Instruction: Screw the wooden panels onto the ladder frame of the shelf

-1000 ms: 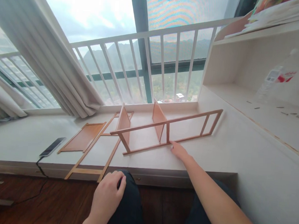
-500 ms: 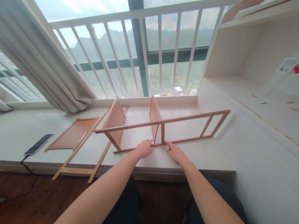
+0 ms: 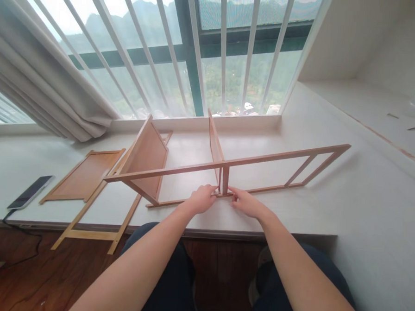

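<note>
A wooden side frame (image 3: pixel 273 155), shaped like a ladder, stands on its long edge on the white ledge. Two wooden panels join it at right angles: an end panel (image 3: pixel 146 157) on the left and a middle panel (image 3: pixel 215 142). My left hand (image 3: pixel 202 199) is closed with its fingertips at the lower corner of the middle panel, beside the frame's middle crossbar (image 3: pixel 225 178). From the other side, my right hand (image 3: pixel 246 203) presses its index finger to the foot of that crossbar, its other fingers curled. The exact finger contact is partly hidden.
Left of the frame lie a loose wooden panel (image 3: pixel 83 174) and a second ladder-like frame (image 3: pixel 90 234) overhanging the ledge's front edge. A phone (image 3: pixel 30 192) with a cable rests farther left. Small metal pieces (image 3: pixel 413 128) lie on the right shelf (image 3: pixel 373 106). White railings line the window.
My view has tilted down and moved closer. Both hands stay at the frame's middle crossbar, and the fingertips have drawn nearer to each other around the joint.
</note>
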Demonstrator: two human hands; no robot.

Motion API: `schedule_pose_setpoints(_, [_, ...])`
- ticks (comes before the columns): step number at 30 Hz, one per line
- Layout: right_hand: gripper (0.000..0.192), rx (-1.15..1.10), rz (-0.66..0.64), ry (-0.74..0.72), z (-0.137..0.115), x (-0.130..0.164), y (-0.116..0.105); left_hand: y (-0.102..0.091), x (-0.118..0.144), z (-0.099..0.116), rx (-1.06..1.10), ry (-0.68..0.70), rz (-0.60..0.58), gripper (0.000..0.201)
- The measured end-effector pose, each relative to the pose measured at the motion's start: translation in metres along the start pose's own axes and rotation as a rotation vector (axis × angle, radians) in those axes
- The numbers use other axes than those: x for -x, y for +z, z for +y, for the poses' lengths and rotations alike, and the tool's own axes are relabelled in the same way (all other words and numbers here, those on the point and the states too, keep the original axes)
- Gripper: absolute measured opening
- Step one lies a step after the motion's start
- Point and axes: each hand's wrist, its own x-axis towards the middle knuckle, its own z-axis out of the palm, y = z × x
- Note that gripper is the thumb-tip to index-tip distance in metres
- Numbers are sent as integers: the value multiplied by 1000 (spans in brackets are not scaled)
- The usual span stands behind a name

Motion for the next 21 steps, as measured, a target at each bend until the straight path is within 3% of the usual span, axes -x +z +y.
schedule_pose_setpoints(4, [42, 38, -96, -43, -4, -6, -4, 2, -3, 4, 20, 62, 5, 44])
schedule_pose_setpoints(13, [16, 67, -157, 12, -2, -7, -10, -1, 2, 6, 37, 84, -28, 44])
schedule_pose_setpoints(21, [21, 46, -149, 31, -2, -2, -11, 2, -1, 3, 124, 83, -7, 44])
